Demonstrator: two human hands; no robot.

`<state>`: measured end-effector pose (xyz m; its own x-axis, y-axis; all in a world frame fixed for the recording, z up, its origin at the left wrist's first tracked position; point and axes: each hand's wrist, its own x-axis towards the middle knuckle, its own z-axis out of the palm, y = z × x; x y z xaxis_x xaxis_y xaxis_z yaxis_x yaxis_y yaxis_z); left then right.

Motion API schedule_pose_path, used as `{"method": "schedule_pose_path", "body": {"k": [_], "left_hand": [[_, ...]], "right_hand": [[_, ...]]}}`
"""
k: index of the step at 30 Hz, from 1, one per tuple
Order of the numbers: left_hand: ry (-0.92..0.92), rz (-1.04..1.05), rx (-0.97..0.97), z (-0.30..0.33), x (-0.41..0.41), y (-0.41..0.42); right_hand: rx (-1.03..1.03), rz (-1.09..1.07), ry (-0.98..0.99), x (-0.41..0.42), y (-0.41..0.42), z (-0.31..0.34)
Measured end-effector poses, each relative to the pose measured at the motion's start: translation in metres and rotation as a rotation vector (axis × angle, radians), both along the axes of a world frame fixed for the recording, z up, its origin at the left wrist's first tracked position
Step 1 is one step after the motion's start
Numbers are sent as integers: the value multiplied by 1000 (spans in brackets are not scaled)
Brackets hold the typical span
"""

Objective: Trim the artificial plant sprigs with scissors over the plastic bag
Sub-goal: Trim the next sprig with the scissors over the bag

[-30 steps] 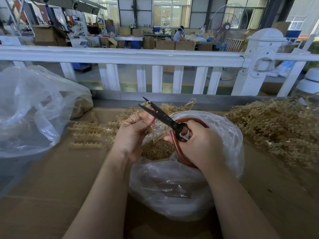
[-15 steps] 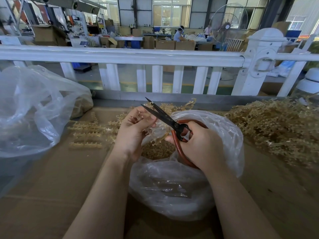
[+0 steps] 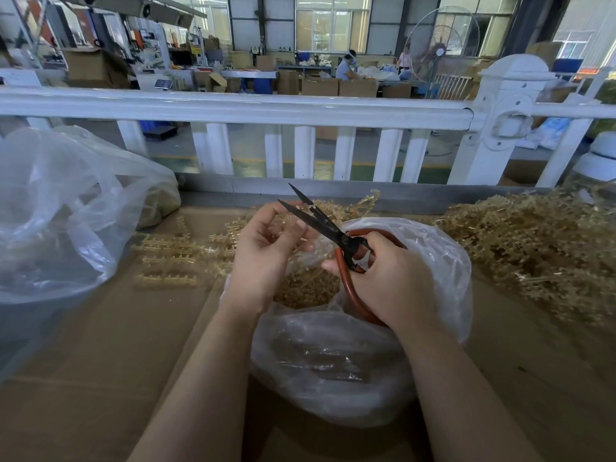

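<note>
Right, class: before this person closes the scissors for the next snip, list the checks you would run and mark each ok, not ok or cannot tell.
1. Black blades of the red-handled scissors apart, ready to cut: ok.
2. Right hand grips the red handles: ok.
3. Left hand pinches a tan plastic sprig near the blades: ok.
4. Left fingers outside the blades' path: cannot tell; they sit very close.
5. Open clear plastic bag lies under the cutting spot: ok.
6. Tan pile of untrimmed sprigs lies to the right of the bag: ok.
</note>
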<state>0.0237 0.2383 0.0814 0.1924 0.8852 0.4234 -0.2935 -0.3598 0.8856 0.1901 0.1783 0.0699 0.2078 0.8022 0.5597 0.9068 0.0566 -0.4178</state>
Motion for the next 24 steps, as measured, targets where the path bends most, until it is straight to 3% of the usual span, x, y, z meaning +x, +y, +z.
{"method": "schedule_pose_path", "body": {"k": [24], "left_hand": [[143, 56, 22, -5, -6, 4]], "right_hand": [[-99, 97, 9, 0, 2, 0]]}}
